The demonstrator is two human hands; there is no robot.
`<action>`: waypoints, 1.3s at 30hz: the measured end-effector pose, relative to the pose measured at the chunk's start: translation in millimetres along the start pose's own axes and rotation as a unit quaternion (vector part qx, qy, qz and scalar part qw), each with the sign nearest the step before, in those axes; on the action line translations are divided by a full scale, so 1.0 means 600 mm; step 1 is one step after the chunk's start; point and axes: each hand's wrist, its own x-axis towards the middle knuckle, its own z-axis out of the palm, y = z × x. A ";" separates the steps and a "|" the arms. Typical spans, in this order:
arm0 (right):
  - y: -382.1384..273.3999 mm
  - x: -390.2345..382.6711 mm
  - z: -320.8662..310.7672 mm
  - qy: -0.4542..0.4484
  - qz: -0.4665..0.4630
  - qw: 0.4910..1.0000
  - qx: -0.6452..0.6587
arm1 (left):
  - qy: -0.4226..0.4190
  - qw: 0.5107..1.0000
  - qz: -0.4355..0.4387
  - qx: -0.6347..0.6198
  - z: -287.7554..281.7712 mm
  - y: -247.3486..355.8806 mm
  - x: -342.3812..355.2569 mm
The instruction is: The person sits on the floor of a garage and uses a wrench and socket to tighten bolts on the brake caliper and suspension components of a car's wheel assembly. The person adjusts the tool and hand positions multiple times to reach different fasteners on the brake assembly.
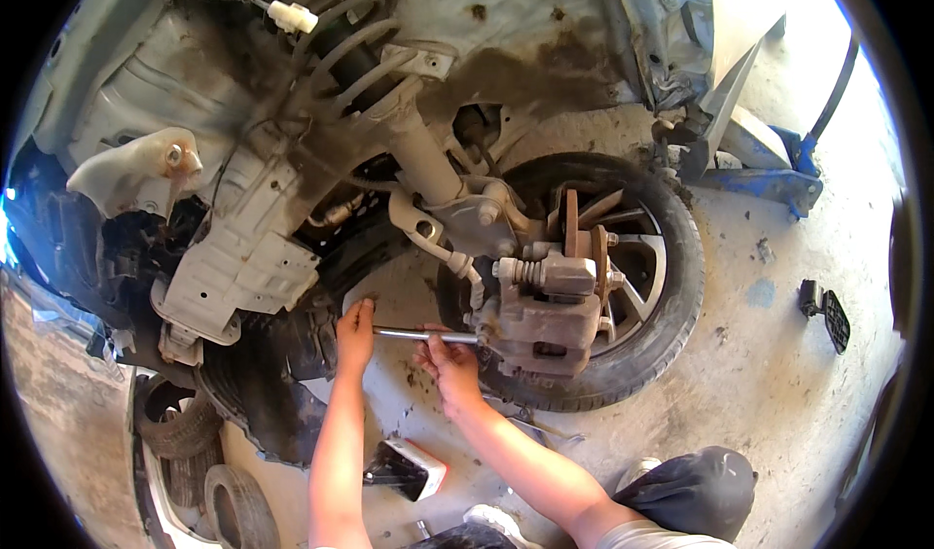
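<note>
A long chrome wrench (409,334) lies level between my hands, its right end against the left side of the rusty brake caliper (545,327). My left hand (354,333) is closed around the wrench's left end. My right hand (449,362) curls its fingers about the bar close to the caliper. The wrench's working end is partly hidden at the caliper. Above the caliper are the brake disc's rusty edge (572,220) and the strut (423,155) with its coil spring (355,48).
A wheel with tyre (671,330) lies flat on the floor under the caliper. A blue jack (764,187) stands at the right. Several old tyres (238,510) are at lower left. An opened box (416,469) sits below my hands. A white connector (292,17) hangs above.
</note>
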 end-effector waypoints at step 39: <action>0.000 -0.022 0.005 -0.040 -0.018 0.999 0.012 | -0.040 0.969 -0.242 -0.008 -0.049 -0.036 -0.053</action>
